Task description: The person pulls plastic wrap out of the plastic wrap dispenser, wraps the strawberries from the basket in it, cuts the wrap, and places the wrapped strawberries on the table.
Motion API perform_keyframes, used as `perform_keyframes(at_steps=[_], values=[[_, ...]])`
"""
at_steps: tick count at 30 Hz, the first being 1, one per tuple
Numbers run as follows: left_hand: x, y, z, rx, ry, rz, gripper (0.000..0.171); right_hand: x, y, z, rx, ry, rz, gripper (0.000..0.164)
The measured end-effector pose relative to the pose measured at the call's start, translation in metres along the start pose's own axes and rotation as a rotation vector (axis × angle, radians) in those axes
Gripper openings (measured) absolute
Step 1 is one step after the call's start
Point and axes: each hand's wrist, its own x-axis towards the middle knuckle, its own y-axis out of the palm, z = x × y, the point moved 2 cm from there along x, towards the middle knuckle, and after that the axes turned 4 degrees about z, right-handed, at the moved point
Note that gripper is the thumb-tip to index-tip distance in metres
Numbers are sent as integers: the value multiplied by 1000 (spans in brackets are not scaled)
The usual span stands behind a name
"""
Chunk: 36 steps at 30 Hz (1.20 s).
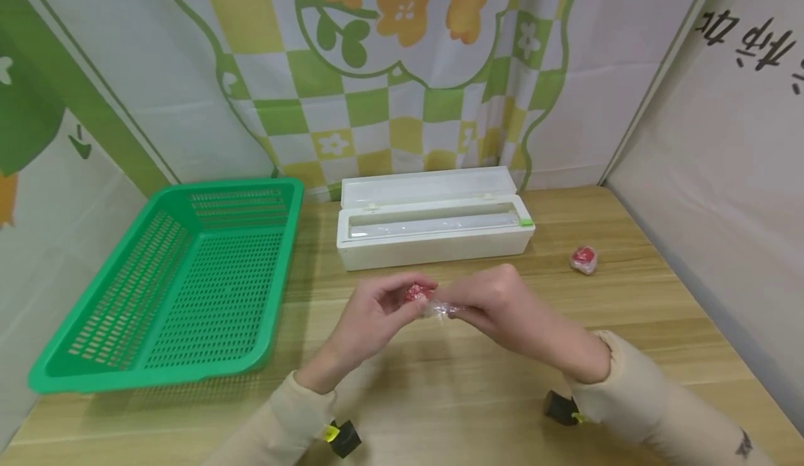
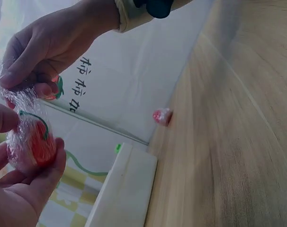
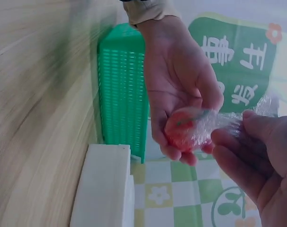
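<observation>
Wrapped in clear cling film, a red round thing (image 3: 183, 128) with a green line on it sits in the fingers of my left hand (image 1: 370, 316); its exact kind is hard to tell. My right hand (image 1: 509, 312) pinches the gathered end of the film (image 1: 443, 308), drawn out to the right of the red thing. In the left wrist view, the left hand (image 2: 27, 198) cups the red thing (image 2: 41, 146) from below, while the right hand (image 2: 53, 49) holds the bunched film above. Both hands are over the table, in front of a white box (image 1: 433, 246).
The white box has its lid raised and a roll of film (image 1: 433, 225) inside. On the left stands a green plastic basket (image 1: 266, 354). Another film-wrapped red piece (image 1: 584, 260) lies on the wooden table (image 1: 628, 319) at the right. Printed curtains (image 1: 402, 117) rise behind.
</observation>
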Motion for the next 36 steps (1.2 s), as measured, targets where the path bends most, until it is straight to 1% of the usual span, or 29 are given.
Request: perform_keyframes(at_steps=[1,3,6,9,12,14,17,18,21,22,25,28,29,31,32,36], values=[[0,0,0,-1,-8,17,26,0,-1,-2,15,13,-4,14],[-2,1,-1,-27,-24,56,29,1,-3,-7,80,56,-16,13],[-5,2,-3,-105,-50,109,33,1,-4,-13,186,125,-36,11],[-7,3,-2,-189,-50,154,35,1,-4,-18,271,198,-47,10],[-8,3,-2,-299,-28,208,36,0,-1,-21,289,216,-74,11],[-9,3,-2,-399,-5,258,36,-1,1,-22,273,204,-105,11],[-9,5,-2,-529,13,322,32,-2,4,-23,253,185,-154,11],[-9,5,-3,-554,17,333,31,-2,5,-24,247,189,-168,10],[-8,6,-3,-592,22,335,27,-3,9,-24,214,186,-198,10],[-8,6,-3,-598,24,330,27,-4,10,-23,195,181,-206,10],[-9,8,-4,-553,47,308,28,-5,13,-21,134,162,-220,11],[-8,11,-6,-460,30,253,39,-6,13,-19,105,145,-223,12],[-7,12,-7,-426,28,235,42,-5,13,-19,115,143,-219,12],[-5,13,-8,-395,5,204,43,-4,11,-18,167,164,-203,11],[-5,14,-9,-382,-1,192,42,-4,10,-18,212,189,-189,10],[-4,12,-10,-348,-4,176,39,-4,6,-19,414,329,-104,12]])
